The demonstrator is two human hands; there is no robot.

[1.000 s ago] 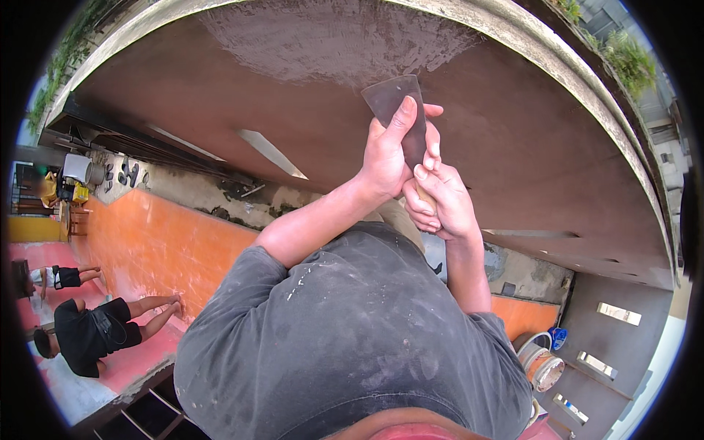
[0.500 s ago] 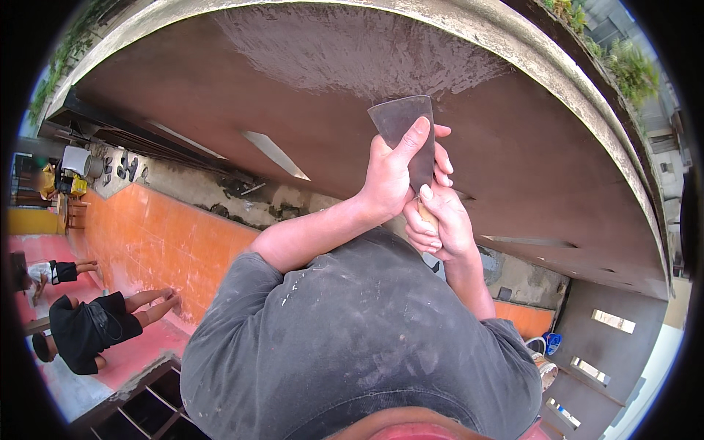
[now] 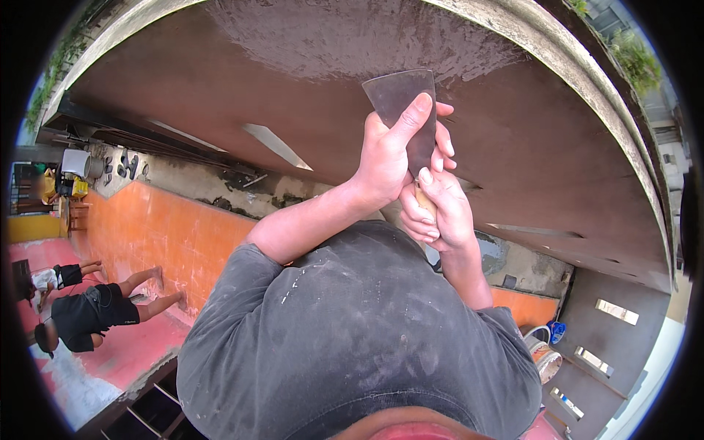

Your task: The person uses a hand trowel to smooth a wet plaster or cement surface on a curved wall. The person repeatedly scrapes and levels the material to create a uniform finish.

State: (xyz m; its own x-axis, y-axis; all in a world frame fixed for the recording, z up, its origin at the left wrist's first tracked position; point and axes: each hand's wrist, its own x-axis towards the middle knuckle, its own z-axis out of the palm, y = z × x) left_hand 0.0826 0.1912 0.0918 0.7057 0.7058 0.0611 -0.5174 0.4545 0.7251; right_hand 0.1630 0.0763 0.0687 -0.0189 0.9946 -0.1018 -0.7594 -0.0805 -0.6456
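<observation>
My right hand is wrapped round the light wooden handle of a putty knife. Its dark metal blade flares toward a straight far edge and points away from me. My left hand grips the blade higher up, thumb lying along its face and fingers behind. The two hands touch near the base of the blade. Beyond the blade edge is a brown wall surface, whose upper part carries a rough, greyish, streaky smeared patch. Whether the blade touches that surface, I cannot tell.
A pale ledge curves along the wall's far edge. At the left, two people stand on a pink floor beside an orange strip. To the lower right are a bucket and a blue object.
Both hands and the putty knife sit slightly higher in the picture, with the grip unchanged. At the left, the nearer person in black has shifted stance, legs wider apart.
</observation>
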